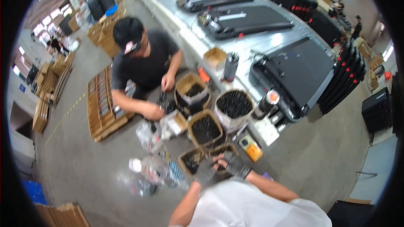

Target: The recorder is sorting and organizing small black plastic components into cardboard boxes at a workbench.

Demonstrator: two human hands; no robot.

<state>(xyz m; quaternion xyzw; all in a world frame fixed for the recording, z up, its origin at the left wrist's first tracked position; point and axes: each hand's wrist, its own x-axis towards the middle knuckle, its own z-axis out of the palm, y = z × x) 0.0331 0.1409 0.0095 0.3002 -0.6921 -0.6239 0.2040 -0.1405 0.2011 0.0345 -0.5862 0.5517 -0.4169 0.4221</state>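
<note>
Two gloved hands, left hand (pixel 205 171) and right hand (pixel 235 164), are hovering close together at the near edge of a box cluster. Left hand is overlapping the near side of the left box (pixel 182 164); right hand is covering part of the right box (pixel 228 145). Bare fingertips are bending toward each other, touching or nearly so. Grip: fingers are curling partway, but I can't tell whether they're pinching anything; too small and blurred. Small dark parts (pixel 192 159) are lying in the left box, right beside the left hand. Just beyond, a bigger box (pixel 192 133) of black pieces is standing near a white bucket (pixel 220 118), also holding black pieces. Yellow pack (pixel 252 149) is lying to the right of the hands, near the metal bench (pixel 185 29). Clear bottle (pixel 155 169) is lying off to the left. Co-worker (pixel 145 65) in dark cap and shirt is handling something dark beside a small white carton (pixel 180 121).
</note>
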